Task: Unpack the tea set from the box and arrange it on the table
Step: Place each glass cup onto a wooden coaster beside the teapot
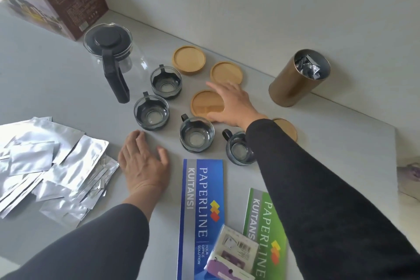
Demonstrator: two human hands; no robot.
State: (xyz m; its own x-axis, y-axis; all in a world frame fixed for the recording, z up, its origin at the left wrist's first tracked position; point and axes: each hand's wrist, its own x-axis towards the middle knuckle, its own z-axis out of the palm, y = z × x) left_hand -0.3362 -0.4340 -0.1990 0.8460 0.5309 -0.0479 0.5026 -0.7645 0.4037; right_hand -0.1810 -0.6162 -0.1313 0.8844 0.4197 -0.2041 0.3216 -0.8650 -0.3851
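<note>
Gold canister [295, 79] holding foil packets, four empty glass cups [196, 134], right hand [229, 103] spread over a wooden coaster [205, 103], left hand [142, 161] flat on the table [56, 88]

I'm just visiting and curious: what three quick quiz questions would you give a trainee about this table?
1. How many glass cups are out on the table?
2. True or false: the teapot has its lid on.
3. Which hand reaches over a wooden coaster: A left hand, B right hand?

Key: 1. four; 2. true; 3. B
</note>
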